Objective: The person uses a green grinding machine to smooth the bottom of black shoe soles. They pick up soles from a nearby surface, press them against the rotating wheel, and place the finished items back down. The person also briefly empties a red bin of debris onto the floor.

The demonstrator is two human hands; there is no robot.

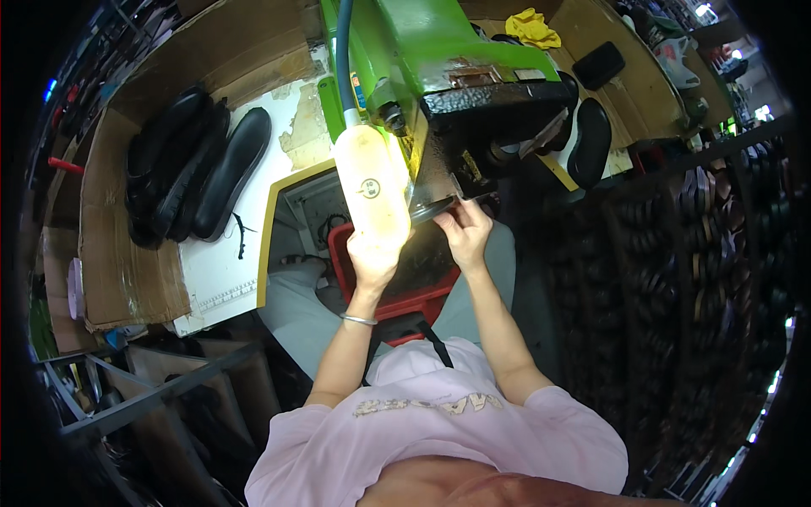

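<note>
My left hand [372,258] grips the near end of a pale yellowish shoe sole [372,182] and holds it up against the head of a green machine [431,42]. My right hand [466,232] pinches the dark edge [432,209] of the shoe part right under the machine's black metal head [494,106]. A thin bracelet circles my left wrist [358,318]. The sole hides the spot where the machine touches it.
Several black soles [198,169] lie stacked on the white, cardboard-edged table at the left. A red crate [410,300] sits under my hands above my lap. More black soles [590,139] and a yellow cloth [532,27] lie at the right of the machine. Racks of dark soles [701,245] fill the right side.
</note>
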